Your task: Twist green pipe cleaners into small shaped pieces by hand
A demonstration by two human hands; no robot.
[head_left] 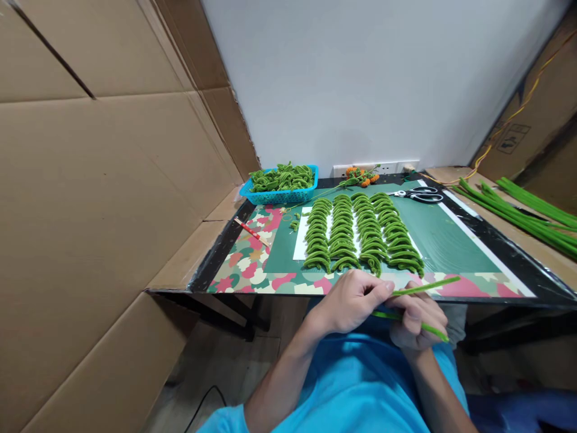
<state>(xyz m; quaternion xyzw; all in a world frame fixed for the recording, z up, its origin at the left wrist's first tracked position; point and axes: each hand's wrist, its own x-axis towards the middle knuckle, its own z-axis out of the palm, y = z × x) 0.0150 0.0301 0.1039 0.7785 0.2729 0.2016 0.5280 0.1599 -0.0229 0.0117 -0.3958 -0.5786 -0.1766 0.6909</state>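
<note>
Just in front of the table's near edge, both my hands hold a green pipe cleaner [435, 285]. My left hand [351, 300] is closed, pinching it between thumb and fingertips. My right hand [419, 316] curls round it. One end sticks out above the right fingers and another stretch shows below, so it looks bent, or there are two; I cannot tell which. Beyond the hands, four columns of curved green pipe-cleaner pieces [343, 231] lie on a white sheet [299, 243] over a green cutting mat [464, 246].
A blue basket [279, 196] heaped with green pieces stands at the back left. Black-handled scissors [421, 194] and an orange flower bunch [363, 175] lie at the back. A red stick [252, 232] is on the left, long green pipe cleaners [518, 219] on the right. Cardboard [112, 180] walls the left side.
</note>
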